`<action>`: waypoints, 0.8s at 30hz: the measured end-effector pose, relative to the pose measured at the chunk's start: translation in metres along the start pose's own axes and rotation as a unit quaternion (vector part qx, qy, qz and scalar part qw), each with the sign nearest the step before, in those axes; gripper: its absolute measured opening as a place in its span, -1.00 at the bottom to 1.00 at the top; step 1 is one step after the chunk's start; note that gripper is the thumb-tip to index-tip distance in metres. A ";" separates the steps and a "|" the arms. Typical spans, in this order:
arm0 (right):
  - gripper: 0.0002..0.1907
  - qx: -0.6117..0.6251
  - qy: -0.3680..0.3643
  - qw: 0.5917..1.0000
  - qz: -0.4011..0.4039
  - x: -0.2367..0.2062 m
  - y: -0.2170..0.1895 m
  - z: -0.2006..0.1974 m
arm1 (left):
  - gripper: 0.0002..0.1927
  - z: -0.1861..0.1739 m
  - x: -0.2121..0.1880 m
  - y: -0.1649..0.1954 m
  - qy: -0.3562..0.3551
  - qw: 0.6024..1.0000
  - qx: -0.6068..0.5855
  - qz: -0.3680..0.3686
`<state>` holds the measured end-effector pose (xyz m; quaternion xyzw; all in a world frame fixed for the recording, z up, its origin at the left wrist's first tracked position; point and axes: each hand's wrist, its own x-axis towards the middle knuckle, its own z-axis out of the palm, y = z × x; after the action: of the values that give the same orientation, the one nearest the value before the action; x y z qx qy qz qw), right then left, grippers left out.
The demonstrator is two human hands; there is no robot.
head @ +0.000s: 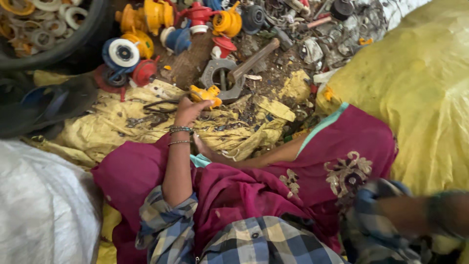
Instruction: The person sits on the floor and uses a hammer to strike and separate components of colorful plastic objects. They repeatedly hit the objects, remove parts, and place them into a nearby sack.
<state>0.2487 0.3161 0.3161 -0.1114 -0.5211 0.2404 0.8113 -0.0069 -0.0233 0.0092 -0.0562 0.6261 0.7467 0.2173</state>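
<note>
- Left hand [187,110]: reaches forward from the lap, fingers curled around one end of a small yellow plastic part [206,94]. Grip is closed on it; thumb side not visible.
- Two bangles sit on the left wrist, just behind the hand; a checked sleeve is pushed up at the elbow.
- Yellow plastic part: held just above the crumpled yellow sheet [146,124], directly in front of the grey metal ring plate [221,78] and almost touching its near edge.
- Wooden-handled tool [254,59]: lies slanted across the grey metal ring plate, handle pointing up and to the right of it.
- Beyond the ring plate: a heap of plastic parts in yellow, blue and red [161,29], some with round white faces.
- Far left of the ring plate: a black tub [73,41] filled with pale rings.
- Right of the ring plate: a large yellow sack [420,93], bulging, well apart from the left hand.
- Near left of the ring plate: a white woven sack [44,205].
- Right hand: the forearm enters at the lower right edge, blurred; the hand itself is out of frame, so its state cannot be told.
- Magenta cloth [234,190] covers the lap, embroidered patch on the right knee; a bare foot shows beside the left wrist.
</note>
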 end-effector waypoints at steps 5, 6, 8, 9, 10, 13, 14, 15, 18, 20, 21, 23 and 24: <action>-0.67 0.080 -0.180 0.978 0.074 -0.055 0.013 0.042 | -0.48 -0.002 0.005 -0.004 0.004 0.997 -0.012 0.072; -0.67 0.098 -0.254 0.956 0.105 -0.074 0.018 0.049 | -0.47 -0.001 0.004 -0.003 0.007 0.997 0.004 0.079; -0.67 0.089 -0.425 0.886 0.165 -0.129 0.025 0.062 | -0.40 0.000 0.002 -0.002 0.028 0.995 0.032 0.085; -0.67 0.057 -0.528 0.828 0.179 -0.163 0.028 0.068 | -0.33 0.001 0.001 -0.001 0.047 0.994 0.044 0.086; -0.66 0.018 -0.620 0.764 0.178 -0.200 0.031 0.074 | -0.27 0.002 0.000 0.001 0.066 0.992 0.056 0.087; -0.66 -0.139 -0.847 0.507 0.078 -0.296 0.036 0.074 | -0.23 0.004 -0.002 0.006 0.087 0.990 0.108 0.034; -0.65 -0.156 -0.859 0.483 0.074 -0.312 0.039 0.068 | -0.21 0.005 -0.003 0.006 0.074 0.989 0.116 0.053; -0.66 -0.167 -0.847 0.499 0.074 -0.323 0.043 0.065 | -0.19 0.005 -0.003 0.007 0.061 0.987 0.127 0.073; -0.66 -0.128 -0.799 0.583 0.073 -0.322 0.048 0.052 | -0.04 0.003 -0.004 0.006 0.087 0.974 0.202 0.063; -0.63 -0.005 -0.713 0.696 0.082 -0.308 0.049 0.046 | -0.05 0.003 -0.004 0.006 0.113 0.965 0.232 0.044; -0.64 -0.002 -0.704 0.700 0.121 -0.304 0.048 0.046 | -0.11 0.002 -0.004 0.007 0.125 0.965 0.226 0.045; -0.66 -0.003 -0.685 0.701 0.200 -0.301 0.045 0.046 | -0.24 0.003 -0.004 0.008 0.131 0.971 0.197 0.032; -0.70 -0.026 -0.716 0.679 0.161 -0.304 0.044 0.048 | -0.30 0.003 -0.003 0.010 0.125 0.977 0.174 0.022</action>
<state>0.0898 0.1964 0.0771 -0.0081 -0.9230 0.3599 0.1360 -0.0078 -0.0227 0.0193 -0.0967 0.7694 0.6183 0.1278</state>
